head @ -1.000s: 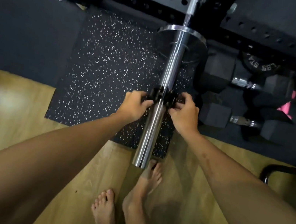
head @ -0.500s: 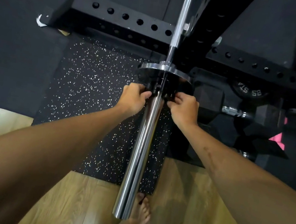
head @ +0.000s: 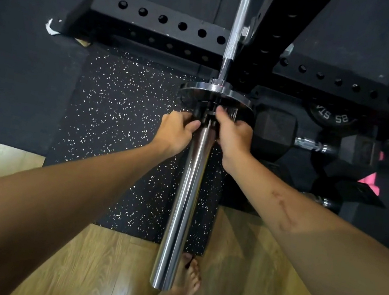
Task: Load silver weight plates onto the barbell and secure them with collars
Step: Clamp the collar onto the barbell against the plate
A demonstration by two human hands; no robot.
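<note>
A chrome barbell sleeve (head: 186, 197) runs from the bottom centre up toward a black rack. One silver weight plate (head: 197, 91) sits at the sleeve's inner end against the bar's shoulder. A black collar (head: 207, 116) is on the sleeve, pressed right against the plate's face. My left hand (head: 175, 131) grips the collar from the left. My right hand (head: 233, 134) grips it from the right, thumb up on the collar's top. The fingers hide most of the collar.
A black perforated rack beam (head: 157, 24) crosses behind the plate. Black hex dumbbells (head: 275, 129) and a black plate marked 25 (head: 333, 117) lie on the floor to the right. A speckled rubber mat (head: 116, 122) lies below, wood floor nearer, my bare feet (head: 181, 288) beneath the sleeve's end.
Both hands have slid the black collar along the sleeve from its middle up to the silver plate. The view has shifted forward with them.
</note>
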